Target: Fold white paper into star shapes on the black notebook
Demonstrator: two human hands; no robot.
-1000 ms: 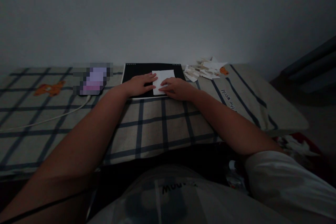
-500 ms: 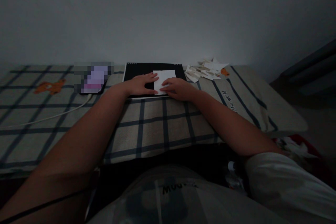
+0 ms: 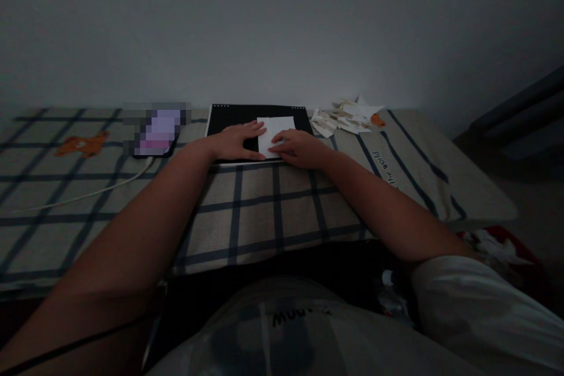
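Observation:
A white sheet of paper [image 3: 277, 124] lies on a black spiral-punched pad [image 3: 233, 117]. My left hand [image 3: 233, 141] rests flat on the pad with thumb and fingers spread, its fingertips on the paper's left edge. From the right, my right hand [image 3: 302, 148] reaches over the paper with bent fingers, thumb and fingertips gripping at its surface. The palm covers the paper's lower right part. Whether the paper is folded under these fingers I cannot make out.
A blurred-out phone [image 3: 158, 132] with a white cable [image 3: 106, 188] lies to the left on the checked tablecloth [image 3: 255, 205]. Torn paper scraps [image 3: 343, 117] are heaped right of the pad. Behind stands a grey wall [image 3: 264, 29]. Below right are a red bin [image 3: 497, 247] and a bottle [image 3: 390, 294].

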